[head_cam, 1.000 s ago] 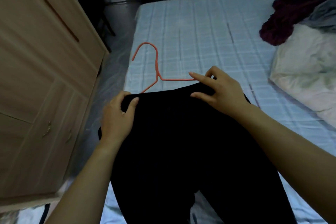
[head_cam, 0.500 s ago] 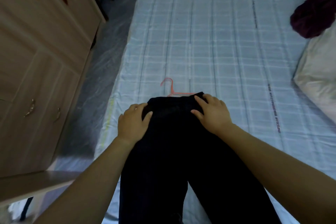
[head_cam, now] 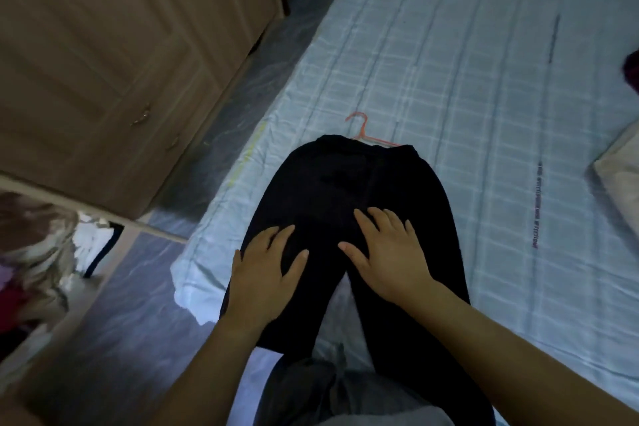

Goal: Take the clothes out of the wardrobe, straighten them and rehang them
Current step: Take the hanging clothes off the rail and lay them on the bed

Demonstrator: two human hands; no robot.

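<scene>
A pair of black trousers [head_cam: 345, 190] lies flat on the bed [head_cam: 466, 79], waistband away from me, legs hanging over the near edge. An orange wire hanger [head_cam: 363, 130] lies on the sheet just beyond the waistband, its lower bar hidden under the cloth. My left hand [head_cam: 266, 270] rests palm down with fingers spread on the left thigh of the trousers. My right hand [head_cam: 387, 252] presses flat with fingers apart near the crotch, on the right leg. Neither hand grips anything.
A wooden wardrobe [head_cam: 121, 62] stands on the left with an open door edge [head_cam: 86, 204] and clothes [head_cam: 31, 252] inside at the lower left. A narrow floor strip [head_cam: 214, 135] runs between wardrobe and bed. A white pillow [head_cam: 619, 176] and a dark red garment [head_cam: 632, 69] lie at the right.
Both hands have slid from the waistband down toward me along the trousers, flattening the cloth. The view has tilted down and closer to the bed edge.
</scene>
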